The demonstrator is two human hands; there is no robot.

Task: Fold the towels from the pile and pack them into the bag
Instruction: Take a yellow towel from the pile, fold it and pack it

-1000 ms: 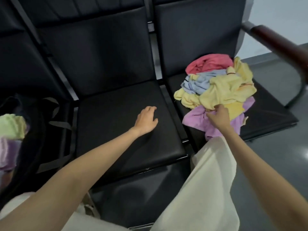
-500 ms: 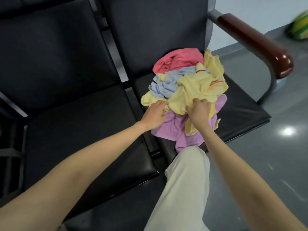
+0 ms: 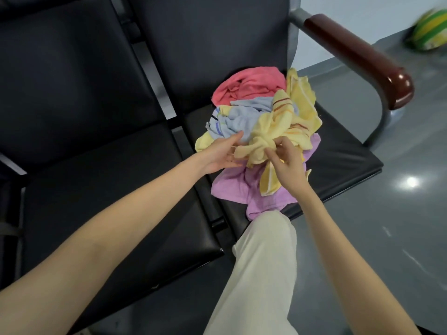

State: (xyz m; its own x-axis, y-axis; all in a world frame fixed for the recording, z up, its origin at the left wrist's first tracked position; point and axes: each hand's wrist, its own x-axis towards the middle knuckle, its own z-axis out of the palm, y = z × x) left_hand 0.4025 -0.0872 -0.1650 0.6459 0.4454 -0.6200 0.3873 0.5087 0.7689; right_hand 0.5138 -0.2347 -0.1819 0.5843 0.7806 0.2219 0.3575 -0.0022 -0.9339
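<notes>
My right hand (image 3: 287,165) pinches a bunch of the yellow towel (image 3: 273,126) atop the pile (image 3: 251,93) on the end seat (image 3: 338,160); my left hand (image 3: 221,154) lies straight-fingered against it. It looks tangled with the blue towel (image 3: 239,122), so a lift may drag others onto the floor (image 3: 387,226).

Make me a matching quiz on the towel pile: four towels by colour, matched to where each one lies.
1 red towel
2 blue towel
3 yellow towel
4 purple towel

A lowest, at the seat front
B pinched by the right hand
C farthest back, near the backrest
D beside the left hand

Pairs: 1-C, 2-D, 3-B, 4-A
</notes>
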